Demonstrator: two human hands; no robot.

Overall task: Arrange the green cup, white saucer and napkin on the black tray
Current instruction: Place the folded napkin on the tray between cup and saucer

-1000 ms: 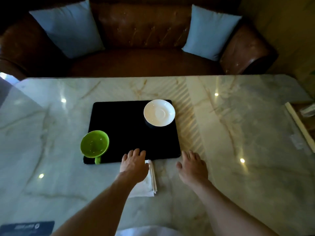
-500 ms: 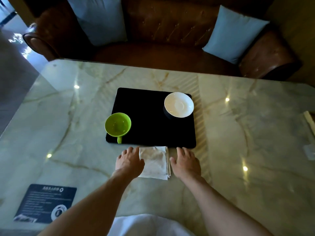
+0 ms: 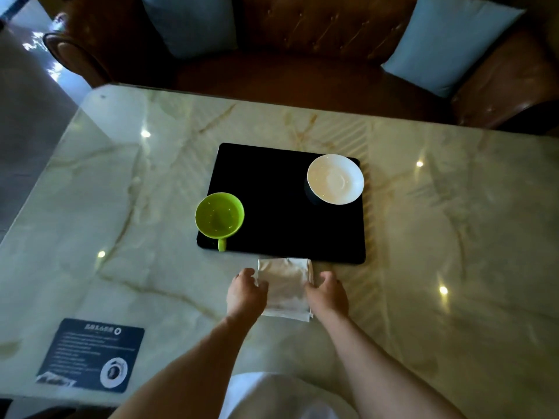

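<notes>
A black tray (image 3: 281, 189) lies on the marble table. The green cup (image 3: 219, 218) stands on its near left corner, handle pointing toward me. The white saucer (image 3: 335, 179) sits at its far right corner. A folded white napkin (image 3: 286, 285) lies on the table just in front of the tray's near edge. My left hand (image 3: 245, 293) grips the napkin's left edge with curled fingers. My right hand (image 3: 328, 293) holds its right edge the same way.
The marble table (image 3: 453, 237) extends widely to both sides. A dark blue printed card (image 3: 90, 353) lies near the front left edge. Behind the table stands a brown leather sofa (image 3: 302, 71) with light blue cushions (image 3: 447, 40).
Both hands have gone from lying flat beside the napkin to curling around its left and right edges. The view has shifted left and tilted down.
</notes>
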